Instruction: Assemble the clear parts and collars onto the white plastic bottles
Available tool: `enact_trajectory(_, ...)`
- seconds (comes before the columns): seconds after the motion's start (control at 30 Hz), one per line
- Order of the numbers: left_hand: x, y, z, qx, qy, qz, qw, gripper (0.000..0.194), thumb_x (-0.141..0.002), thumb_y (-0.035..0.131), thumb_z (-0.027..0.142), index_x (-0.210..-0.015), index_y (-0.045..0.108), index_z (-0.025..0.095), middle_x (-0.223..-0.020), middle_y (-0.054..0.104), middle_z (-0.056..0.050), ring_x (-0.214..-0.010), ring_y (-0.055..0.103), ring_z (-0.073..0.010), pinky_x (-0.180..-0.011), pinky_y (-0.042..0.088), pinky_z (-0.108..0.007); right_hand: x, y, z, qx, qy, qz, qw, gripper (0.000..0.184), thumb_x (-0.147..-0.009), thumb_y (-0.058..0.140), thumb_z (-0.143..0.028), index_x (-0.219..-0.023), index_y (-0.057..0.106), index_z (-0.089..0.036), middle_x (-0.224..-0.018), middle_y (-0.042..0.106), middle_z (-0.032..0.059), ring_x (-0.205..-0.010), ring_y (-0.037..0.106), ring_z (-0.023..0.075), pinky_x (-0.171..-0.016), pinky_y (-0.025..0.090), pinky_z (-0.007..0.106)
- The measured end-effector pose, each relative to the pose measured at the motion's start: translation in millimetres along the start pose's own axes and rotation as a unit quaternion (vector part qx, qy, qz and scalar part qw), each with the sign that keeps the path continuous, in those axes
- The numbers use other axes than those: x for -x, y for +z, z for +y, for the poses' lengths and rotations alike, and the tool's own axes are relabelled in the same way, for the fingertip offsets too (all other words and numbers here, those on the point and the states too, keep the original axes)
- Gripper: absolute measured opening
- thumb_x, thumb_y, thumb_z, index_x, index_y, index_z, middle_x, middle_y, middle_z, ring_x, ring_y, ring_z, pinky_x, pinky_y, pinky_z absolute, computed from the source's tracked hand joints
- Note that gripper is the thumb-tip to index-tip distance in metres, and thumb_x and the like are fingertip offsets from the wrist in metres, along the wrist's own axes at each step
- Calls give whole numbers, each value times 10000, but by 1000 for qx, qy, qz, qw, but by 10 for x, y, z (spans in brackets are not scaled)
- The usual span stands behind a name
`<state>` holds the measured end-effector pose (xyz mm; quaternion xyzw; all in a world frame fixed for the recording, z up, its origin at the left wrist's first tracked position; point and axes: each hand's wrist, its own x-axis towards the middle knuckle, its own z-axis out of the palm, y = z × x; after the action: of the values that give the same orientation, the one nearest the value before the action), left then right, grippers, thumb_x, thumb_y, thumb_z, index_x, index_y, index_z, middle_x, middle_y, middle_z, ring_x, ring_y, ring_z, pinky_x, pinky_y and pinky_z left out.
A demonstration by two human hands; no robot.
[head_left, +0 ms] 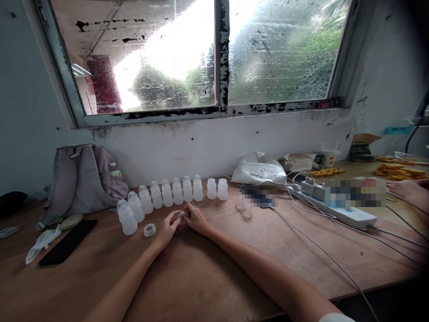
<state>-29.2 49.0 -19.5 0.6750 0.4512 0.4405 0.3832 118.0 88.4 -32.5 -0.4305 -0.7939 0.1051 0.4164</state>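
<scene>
Hands, one pair, bare, brought together above the bench (201, 277), just in front of a row of bottles. Left hand (170, 226): fingers curled inward, thumb close to them, closed on the left side of a small translucent piece (182, 215). Right hand (196, 219): fingers bent over and gripping the same piece from the other side. The piece sits between the fingertips, mostly covered; its exact shape I cannot make out from here.

Bottles with clear covers (166, 193), eight, frosted white, upright, in a line curving toward the person at its left end. Uncovered bottles (222, 190), two, upright, continuing the line at its right end.

White ring (150, 234), one, lying flat just left of the left hand, touched by neither hand. Loose clear covers (247, 211), apparently two, right of the hands, close together.

Dark phone (69, 243), flat, farther left, near a grey backpack (83, 179) against the wall. White power strip (351, 217), right side, cables attached.
</scene>
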Motion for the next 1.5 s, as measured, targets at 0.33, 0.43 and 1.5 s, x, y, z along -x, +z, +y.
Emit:
enact_trajectory(0.33, 63, 23, 94, 73, -81, -26, 994, 478, -632, 418, 142, -1107, 421, 184, -753, 576, -24, -506, 624, -139, -378, 375, -153, -34, 35, 35, -57, 23, 10, 998, 192, -610, 480, -155, -782, 410, -205, -658, 465, -49, -588, 435, 104, -517, 308, 185)
enact_trajectory(0.43, 77, 38, 105, 86, -84, -28, 992, 482, -625, 410, 141, -1105, 417, 186, -732, 561, -15, -507, 624, -144, -385, 382, -159, -40, 43, 45, -69, 20, 11, 997, 187, -604, 467, -142, -768, 403, -205, -650, 459, -51, -589, 427, 104, -521, 308, 186)
enact_trajectory(1.5, 4, -45, 49, 136, -71, 45, 987, 351, -620, 616, 450, -792, 540, 155, -602, 538, 23, -441, 505, -83, -360, 366, -160, 10, 20, -70, -27, 11, -19, 999, 86, -683, 530, -181, -766, 552, -186, -542, 504, -41, -498, 450, 89, -478, 293, 174)
